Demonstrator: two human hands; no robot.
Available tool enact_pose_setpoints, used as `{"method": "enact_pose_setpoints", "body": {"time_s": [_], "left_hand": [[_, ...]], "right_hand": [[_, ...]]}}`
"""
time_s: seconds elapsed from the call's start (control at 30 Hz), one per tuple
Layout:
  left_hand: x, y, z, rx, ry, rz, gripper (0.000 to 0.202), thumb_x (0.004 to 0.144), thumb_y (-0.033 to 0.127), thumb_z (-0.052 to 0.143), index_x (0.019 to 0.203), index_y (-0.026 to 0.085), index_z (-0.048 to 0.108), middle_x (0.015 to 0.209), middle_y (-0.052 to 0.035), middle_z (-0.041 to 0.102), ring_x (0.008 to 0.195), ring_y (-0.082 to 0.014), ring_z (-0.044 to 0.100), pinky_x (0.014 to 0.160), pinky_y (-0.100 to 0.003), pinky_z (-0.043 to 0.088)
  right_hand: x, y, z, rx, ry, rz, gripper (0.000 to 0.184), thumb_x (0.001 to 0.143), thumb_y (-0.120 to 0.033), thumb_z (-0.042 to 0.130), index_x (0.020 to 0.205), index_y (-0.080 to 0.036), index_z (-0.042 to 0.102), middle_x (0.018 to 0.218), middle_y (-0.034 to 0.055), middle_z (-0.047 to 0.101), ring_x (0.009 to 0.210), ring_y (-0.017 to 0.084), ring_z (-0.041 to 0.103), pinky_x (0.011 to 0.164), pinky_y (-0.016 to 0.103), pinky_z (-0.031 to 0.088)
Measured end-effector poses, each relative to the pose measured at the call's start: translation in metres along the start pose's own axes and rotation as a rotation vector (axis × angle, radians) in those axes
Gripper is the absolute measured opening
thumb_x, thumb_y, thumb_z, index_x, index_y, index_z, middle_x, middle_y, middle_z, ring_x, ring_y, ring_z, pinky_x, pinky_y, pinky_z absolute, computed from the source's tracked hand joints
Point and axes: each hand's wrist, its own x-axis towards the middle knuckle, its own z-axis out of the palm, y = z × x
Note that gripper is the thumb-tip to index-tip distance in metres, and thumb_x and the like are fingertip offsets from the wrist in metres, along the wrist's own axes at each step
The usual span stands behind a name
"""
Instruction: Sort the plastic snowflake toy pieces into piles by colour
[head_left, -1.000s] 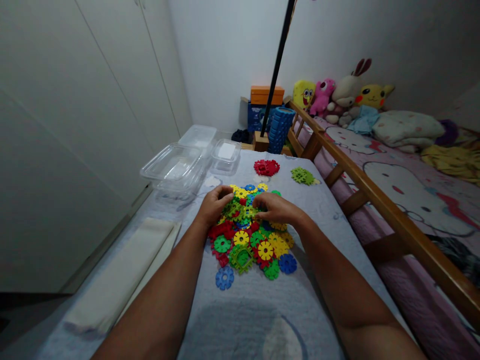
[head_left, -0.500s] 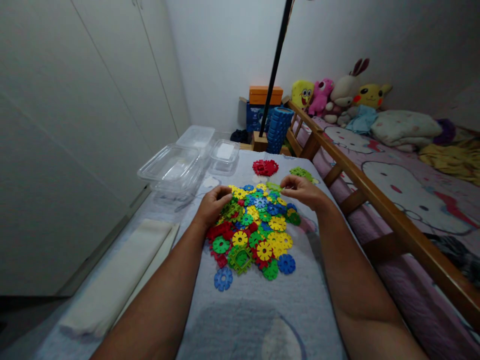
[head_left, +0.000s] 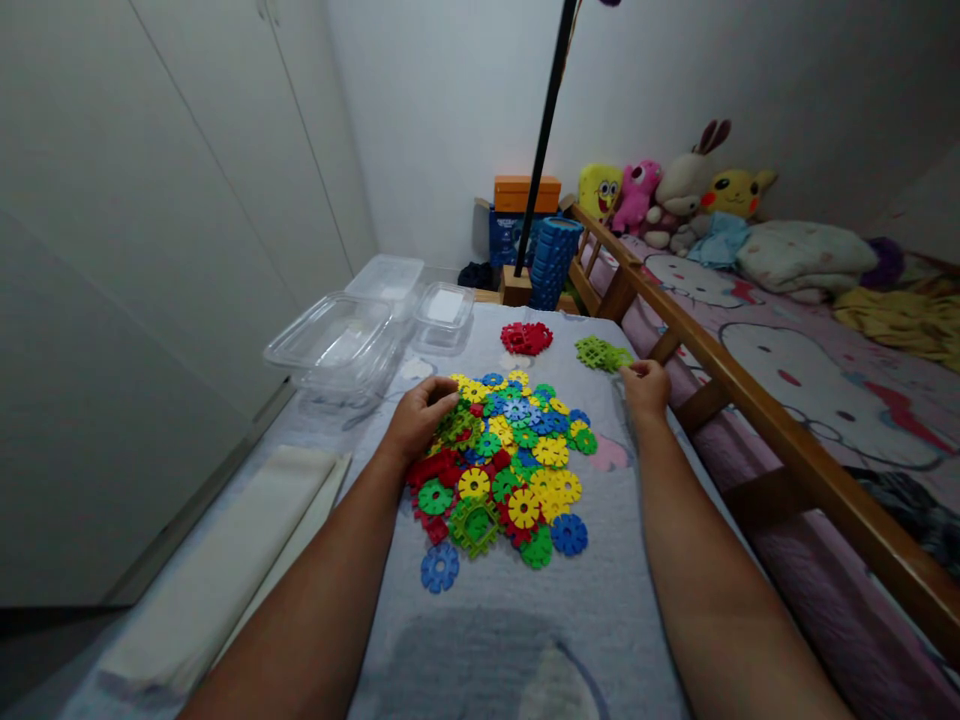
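A heap of plastic gear-shaped pieces (head_left: 510, 455) in yellow, green, red and blue lies on the grey cloth-covered table (head_left: 525, 620). My left hand (head_left: 420, 418) rests with curled fingers on the heap's left edge, over light green pieces. My right hand (head_left: 646, 385) is at the table's right side, fingers pinched together just below a small pile of light green pieces (head_left: 602, 352); what it pinches is too small to make out. A separate pile of red pieces (head_left: 526, 338) lies further back.
Clear plastic containers (head_left: 337, 345) stand at the table's back left, with smaller ones (head_left: 444, 315) behind. A wooden bed rail (head_left: 750, 385) runs along the right, with plush toys (head_left: 675, 190) on the bed. A black pole (head_left: 541, 130) rises behind the table. A folded white cloth (head_left: 225, 560) lies on the left.
My right hand has moved from the middle of the heap to the right and back, up to the light green pile. My left hand has stayed on the heap's left edge.
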Motion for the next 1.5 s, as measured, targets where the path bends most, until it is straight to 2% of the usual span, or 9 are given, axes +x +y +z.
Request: {"method": "enact_pose_setpoints", "body": {"time_s": [0.17, 0.33, 0.57, 0.7, 0.83, 0.97, 1.13, 1.33, 1.5], "left_hand": [[0.0, 0.002, 0.0, 0.034, 0.002, 0.005, 0.039, 0.071, 0.049, 0.073, 0.095, 0.018, 0.07, 0.093, -0.0044, 0.071, 0.089, -0.0229, 0.065, 0.085, -0.037, 0.05], [-0.001, 0.003, -0.001, 0.031, -0.003, 0.007, 0.038, 0.072, 0.048, 0.073, 0.096, 0.018, 0.07, 0.094, -0.0043, 0.071, 0.09, -0.0229, 0.065, 0.088, -0.037, 0.05], [-0.001, 0.001, 0.0, 0.031, 0.001, 0.014, 0.038, 0.072, 0.048, 0.073, 0.096, 0.018, 0.07, 0.094, -0.0043, 0.071, 0.09, -0.0226, 0.065, 0.088, -0.037, 0.05], [0.0, 0.001, 0.0, 0.017, 0.003, 0.004, 0.04, 0.071, 0.049, 0.074, 0.096, 0.018, 0.07, 0.094, -0.0044, 0.071, 0.09, -0.0225, 0.065, 0.088, -0.037, 0.051], [-0.001, 0.001, 0.0, 0.023, 0.0, 0.008, 0.039, 0.072, 0.048, 0.073, 0.096, 0.018, 0.07, 0.094, -0.0043, 0.071, 0.089, -0.0225, 0.065, 0.087, -0.037, 0.05], [-0.001, 0.002, 0.0, 0.035, 0.005, 0.014, 0.038, 0.073, 0.047, 0.073, 0.097, 0.018, 0.071, 0.095, -0.0047, 0.072, 0.09, -0.0227, 0.066, 0.088, -0.038, 0.051], [-0.001, 0.002, 0.0, 0.027, -0.001, 0.006, 0.038, 0.072, 0.048, 0.074, 0.096, 0.019, 0.071, 0.094, -0.0045, 0.072, 0.088, -0.0226, 0.066, 0.086, -0.037, 0.052], [0.0, 0.0, 0.0, 0.02, 0.002, 0.008, 0.039, 0.071, 0.049, 0.074, 0.096, 0.018, 0.071, 0.094, -0.0048, 0.072, 0.09, -0.0233, 0.066, 0.087, -0.038, 0.052], [0.001, -0.002, 0.0, 0.011, -0.003, 0.009, 0.039, 0.072, 0.049, 0.074, 0.097, 0.018, 0.071, 0.096, -0.0051, 0.072, 0.091, -0.0231, 0.066, 0.088, -0.038, 0.051]], "right_hand": [[0.002, 0.011, 0.012, -0.053, -0.022, 0.003, 0.017, 0.069, -0.031, 0.063, 0.078, -0.017, 0.069, 0.082, 0.0106, 0.071, 0.079, 0.026, 0.062, 0.082, 0.04, 0.051], [-0.002, 0.009, 0.018, -0.13, -0.073, -0.041, 0.02, 0.072, -0.029, 0.059, 0.08, -0.018, 0.073, 0.091, 0.0133, 0.074, 0.089, 0.028, 0.063, 0.091, 0.042, 0.05], [-0.015, 0.003, 0.015, -0.28, -0.168, -0.086, 0.037, 0.079, -0.026, 0.052, 0.103, -0.015, 0.078, 0.109, 0.0171, 0.068, 0.108, 0.031, 0.06, 0.103, 0.044, 0.044], [-0.021, -0.002, 0.015, -0.298, -0.18, -0.14, 0.042, 0.081, -0.028, 0.053, 0.115, -0.019, 0.076, 0.123, 0.0156, 0.062, 0.115, 0.031, 0.055, 0.104, 0.046, 0.043], [-0.026, -0.008, 0.017, -0.312, -0.255, -0.235, 0.045, 0.085, -0.037, 0.056, 0.126, -0.025, 0.072, 0.133, 0.0132, 0.057, 0.119, 0.033, 0.05, 0.105, 0.052, 0.042], [-0.029, -0.014, 0.017, -0.377, -0.329, -0.242, 0.049, 0.09, -0.044, 0.054, 0.134, -0.028, 0.067, 0.14, 0.0138, 0.053, 0.123, 0.037, 0.046, 0.105, 0.057, 0.042], [-0.029, -0.017, 0.018, -0.384, -0.342, -0.238, 0.052, 0.091, -0.044, 0.051, 0.14, -0.029, 0.062, 0.144, 0.0134, 0.053, 0.126, 0.038, 0.045, 0.105, 0.06, 0.041], [-0.031, -0.015, 0.02, -0.369, -0.341, -0.269, 0.053, 0.09, -0.042, 0.054, 0.14, -0.026, 0.062, 0.15, 0.0132, 0.052, 0.128, 0.037, 0.046, 0.107, 0.058, 0.04], [-0.028, -0.02, 0.013, -0.203, -0.221, -0.314, 0.041, 0.084, -0.029, 0.051, 0.117, -0.017, 0.072, 0.126, 0.0159, 0.067, 0.121, 0.031, 0.054, 0.11, 0.05, 0.041]]}}
